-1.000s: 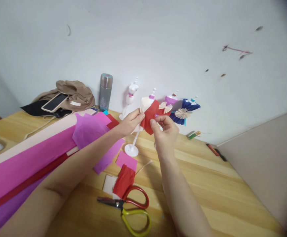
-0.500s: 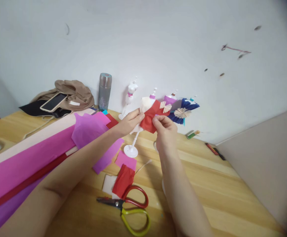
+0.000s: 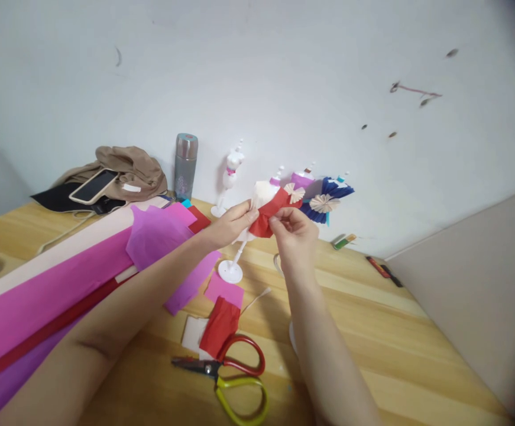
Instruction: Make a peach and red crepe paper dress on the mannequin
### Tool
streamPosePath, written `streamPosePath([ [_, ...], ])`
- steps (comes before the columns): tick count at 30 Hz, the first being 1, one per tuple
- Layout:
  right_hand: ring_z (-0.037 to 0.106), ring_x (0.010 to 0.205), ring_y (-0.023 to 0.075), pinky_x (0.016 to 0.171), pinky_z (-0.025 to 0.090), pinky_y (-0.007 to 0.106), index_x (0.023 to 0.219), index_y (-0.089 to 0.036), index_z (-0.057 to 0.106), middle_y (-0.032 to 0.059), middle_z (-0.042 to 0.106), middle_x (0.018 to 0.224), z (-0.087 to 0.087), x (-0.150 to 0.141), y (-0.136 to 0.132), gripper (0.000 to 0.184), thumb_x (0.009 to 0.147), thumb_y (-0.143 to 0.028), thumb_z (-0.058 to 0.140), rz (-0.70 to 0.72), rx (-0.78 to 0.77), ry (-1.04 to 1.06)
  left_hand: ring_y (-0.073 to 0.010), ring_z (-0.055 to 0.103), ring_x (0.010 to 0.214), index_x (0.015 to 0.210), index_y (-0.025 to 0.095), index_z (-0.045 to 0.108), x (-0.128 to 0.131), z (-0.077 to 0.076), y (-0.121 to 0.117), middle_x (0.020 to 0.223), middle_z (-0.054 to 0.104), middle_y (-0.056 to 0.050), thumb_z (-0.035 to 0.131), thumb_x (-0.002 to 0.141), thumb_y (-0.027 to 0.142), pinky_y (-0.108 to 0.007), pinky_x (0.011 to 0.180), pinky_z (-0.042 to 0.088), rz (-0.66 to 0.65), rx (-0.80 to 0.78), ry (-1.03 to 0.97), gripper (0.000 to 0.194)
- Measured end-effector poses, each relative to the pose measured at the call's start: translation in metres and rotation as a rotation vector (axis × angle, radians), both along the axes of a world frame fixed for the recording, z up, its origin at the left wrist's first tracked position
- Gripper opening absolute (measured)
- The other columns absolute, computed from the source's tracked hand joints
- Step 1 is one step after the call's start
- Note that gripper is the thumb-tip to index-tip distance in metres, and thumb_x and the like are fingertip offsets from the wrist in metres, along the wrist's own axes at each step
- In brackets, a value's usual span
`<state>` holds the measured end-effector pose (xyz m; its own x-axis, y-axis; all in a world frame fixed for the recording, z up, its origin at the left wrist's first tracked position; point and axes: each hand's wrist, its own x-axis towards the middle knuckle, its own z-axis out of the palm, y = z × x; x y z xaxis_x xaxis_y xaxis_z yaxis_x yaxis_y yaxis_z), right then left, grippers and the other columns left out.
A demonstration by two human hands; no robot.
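Note:
My left hand [image 3: 230, 223] and my right hand [image 3: 295, 234] both pinch a piece of red crepe paper [image 3: 269, 210] in front of a small white mannequin on a stand [image 3: 232, 269]. The paper lies against the mannequin's cream-covered torso [image 3: 261, 190], folded into a narrow band. A cream paper fan [image 3: 295, 192] sits just right of the red piece. Behind stand two dressed mannequins, one with a blue pleated skirt [image 3: 330, 200], and a bare white one [image 3: 230, 171].
Rolls of pink, red and purple crepe paper [image 3: 39, 302] lie across the left of the wooden table [image 3: 394, 349]. Paper scraps [image 3: 219, 316] and red-and-yellow scissors [image 3: 235, 378] lie near me. A flask [image 3: 185, 165], a phone [image 3: 93, 184] and a brown bag [image 3: 128, 168] stand by the wall.
The red paper has been folded narrower and lifted slightly against the mannequin. My right fingers have moved up and left along it. The view has shifted a little.

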<state>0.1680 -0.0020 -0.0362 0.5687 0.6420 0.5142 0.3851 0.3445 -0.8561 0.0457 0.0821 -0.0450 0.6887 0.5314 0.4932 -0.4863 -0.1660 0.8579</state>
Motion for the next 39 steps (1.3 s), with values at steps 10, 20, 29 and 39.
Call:
streamPosePath([
  [10, 0.058, 0.068, 0.0148, 0.071, 0.049, 0.033, 0.071, -0.022, 0.056, -0.0030, 0.062, 0.070, 0.003, 0.002, -0.001, 0.024, 0.061, -0.029, 0.076, 0.034, 0.032, 0.041, -0.0184, 0.065, 0.085, 0.099, 0.014, 0.071, 0.000, -0.003, 0.001, 0.087, 0.071, -0.006, 0.078, 0.073, 0.056, -0.029, 0.081, 0.047, -0.154, -0.237, -0.025, 0.050],
  [20, 0.063, 0.071, 0.0176, 0.070, 0.053, 0.034, 0.091, -0.025, 0.064, -0.0005, 0.068, 0.078, 0.002, 0.004, 0.001, 0.046, 0.053, -0.037, 0.085, 0.460, -0.145, 0.467, -0.0138, 0.060, 0.061, 0.095, 0.009, 0.068, 0.000, -0.009, 0.003, 0.072, 0.067, -0.005, 0.078, 0.075, 0.052, -0.027, 0.061, 0.045, -0.281, -0.392, -0.009, 0.048],
  [29, 0.057, 0.066, 0.0174, 0.062, 0.046, 0.033, 0.092, -0.024, 0.069, 0.0006, 0.065, 0.075, 0.012, -0.004, -0.008, 0.038, 0.068, -0.052, 0.076, 0.516, -0.069, 0.360, -0.0152, 0.062, 0.066, 0.098, 0.010, 0.070, -0.005, -0.010, 0.007, 0.075, 0.068, -0.006, 0.074, 0.078, 0.052, -0.027, 0.065, 0.046, -0.305, -0.398, 0.028, 0.046],
  [39, 0.036, 0.045, 0.0095, 0.041, 0.025, 0.025, 0.071, -0.023, 0.058, -0.0063, 0.047, 0.053, 0.011, -0.011, -0.008, 0.032, 0.064, -0.047, 0.079, 0.417, -0.046, 0.363, -0.0187, 0.066, 0.077, 0.093, 0.009, 0.070, -0.007, -0.016, 0.011, 0.083, 0.070, -0.009, 0.079, 0.071, 0.057, -0.029, 0.070, 0.048, -0.340, -0.394, 0.084, 0.053],
])
